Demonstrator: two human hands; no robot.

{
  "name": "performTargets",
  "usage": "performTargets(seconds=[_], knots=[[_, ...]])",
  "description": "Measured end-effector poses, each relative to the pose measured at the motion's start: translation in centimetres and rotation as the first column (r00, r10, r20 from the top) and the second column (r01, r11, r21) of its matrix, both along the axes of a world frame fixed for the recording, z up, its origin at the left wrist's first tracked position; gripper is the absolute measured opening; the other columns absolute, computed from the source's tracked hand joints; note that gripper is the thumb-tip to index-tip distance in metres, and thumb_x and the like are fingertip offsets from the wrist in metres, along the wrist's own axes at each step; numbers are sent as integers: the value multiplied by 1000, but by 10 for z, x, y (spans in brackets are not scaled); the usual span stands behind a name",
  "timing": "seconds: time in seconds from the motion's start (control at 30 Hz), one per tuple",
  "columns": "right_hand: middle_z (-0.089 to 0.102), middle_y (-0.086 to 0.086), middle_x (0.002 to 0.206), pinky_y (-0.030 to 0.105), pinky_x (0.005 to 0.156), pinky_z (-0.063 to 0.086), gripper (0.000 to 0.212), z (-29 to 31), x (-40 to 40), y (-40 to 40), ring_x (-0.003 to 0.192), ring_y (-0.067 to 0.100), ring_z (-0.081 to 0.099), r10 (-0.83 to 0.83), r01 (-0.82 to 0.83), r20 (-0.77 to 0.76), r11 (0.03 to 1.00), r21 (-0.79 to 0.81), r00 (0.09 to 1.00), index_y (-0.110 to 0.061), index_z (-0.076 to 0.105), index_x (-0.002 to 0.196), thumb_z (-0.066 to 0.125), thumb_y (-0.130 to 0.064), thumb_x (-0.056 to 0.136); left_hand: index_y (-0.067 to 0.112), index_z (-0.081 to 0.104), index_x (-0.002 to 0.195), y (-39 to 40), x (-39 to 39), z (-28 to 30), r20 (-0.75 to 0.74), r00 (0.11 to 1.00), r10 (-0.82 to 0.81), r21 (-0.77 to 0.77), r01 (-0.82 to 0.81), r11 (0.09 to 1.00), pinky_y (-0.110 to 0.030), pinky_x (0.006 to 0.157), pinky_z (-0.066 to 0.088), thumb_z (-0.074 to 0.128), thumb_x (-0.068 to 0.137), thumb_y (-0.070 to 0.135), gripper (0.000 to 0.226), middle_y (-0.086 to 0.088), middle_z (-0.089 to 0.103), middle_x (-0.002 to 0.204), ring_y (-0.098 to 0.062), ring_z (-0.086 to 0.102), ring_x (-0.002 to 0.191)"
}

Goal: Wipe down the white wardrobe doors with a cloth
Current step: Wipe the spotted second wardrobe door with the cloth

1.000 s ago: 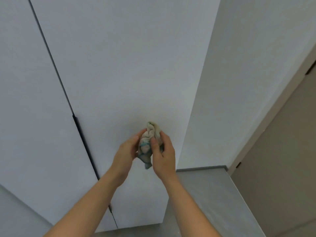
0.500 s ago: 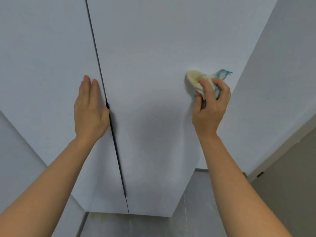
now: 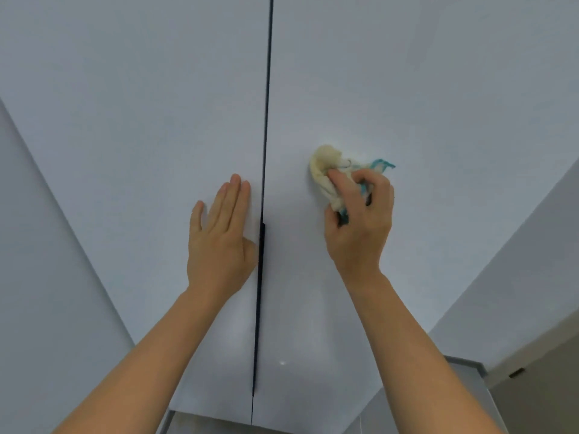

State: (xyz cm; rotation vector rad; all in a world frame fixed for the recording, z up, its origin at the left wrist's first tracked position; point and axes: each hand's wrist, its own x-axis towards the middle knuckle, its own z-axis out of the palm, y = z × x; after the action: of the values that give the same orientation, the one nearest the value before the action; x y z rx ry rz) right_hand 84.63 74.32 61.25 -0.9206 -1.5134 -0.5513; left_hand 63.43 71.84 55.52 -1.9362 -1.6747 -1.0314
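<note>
Both hands sit nearer the seam than before. Left hand [image 3: 221,242] presses flat on the left door [image 3: 141,120]; right hand [image 3: 360,220] pinches the bunched cloth [image 3: 326,170] against the right door [image 3: 423,104]. So small a wad may skip areas or slip out.

left hand [image 3: 219,245] flat on door [image 3: 141,120], right hand [image 3: 360,227] gripping cloth [image 3: 326,170]

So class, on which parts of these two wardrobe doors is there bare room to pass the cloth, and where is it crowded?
Free: the right door above the cloth and below the right hand; the left door above and left of the left hand. Crowded: the strip along the dark gap, where the flat left hand presses and the right hand grips the cloth.
</note>
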Motion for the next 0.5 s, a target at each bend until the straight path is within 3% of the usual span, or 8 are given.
performTargets(seconds=[0.1, 0.27, 0.37, 0.5], knots=[[61, 20, 108, 31, 83, 47, 31, -1, -20, 10, 91, 34, 58, -20, 21, -40, 999, 33, 999, -9, 79, 111, 64, 3, 87, 8, 17, 162, 5, -27, 2, 74, 994, 77, 33, -80, 996, -54, 126, 14, 64, 75, 3, 99, -7, 12, 171, -21, 13, 158], [52, 7, 120, 37, 90, 50, 31, -50, -79, 16, 94, 34, 62, 72, -67, 238, 997, -29, 969, -12, 78, 117, 71, 3, 90, 1, 18, 160, 25, -48, -4, 145, 987, 69, 58, -78, 995, -58, 125, 17, 70, 69, 0, 105, -12, 9, 171, -25, 7, 159], [56, 9, 120, 33, 92, 51, 30, -69, -88, 18, 98, 31, 62, 60, -59, 160, 998, -8, 985, -14, 79, 115, 74, 1, 90, 0, 18, 160, 31, -49, -12, 135, 990, 43, 74, -53, 996, -60, 124, 19, 62, 70, 3, 100, -13, 8, 171, -27, 8, 159], [58, 8, 122, 35, 78, 59, 41, -110, -97, 2, 103, 25, 65, 34, -42, -80, 995, -94, 996, -22, 71, 125, 73, -4, 89, 1, 15, 160, 31, -54, -19, 106, 994, 19, 72, -26, 997, -62, 122, 21, 59, 70, 10, 101, -11, 6, 171, -29, 10, 158]])
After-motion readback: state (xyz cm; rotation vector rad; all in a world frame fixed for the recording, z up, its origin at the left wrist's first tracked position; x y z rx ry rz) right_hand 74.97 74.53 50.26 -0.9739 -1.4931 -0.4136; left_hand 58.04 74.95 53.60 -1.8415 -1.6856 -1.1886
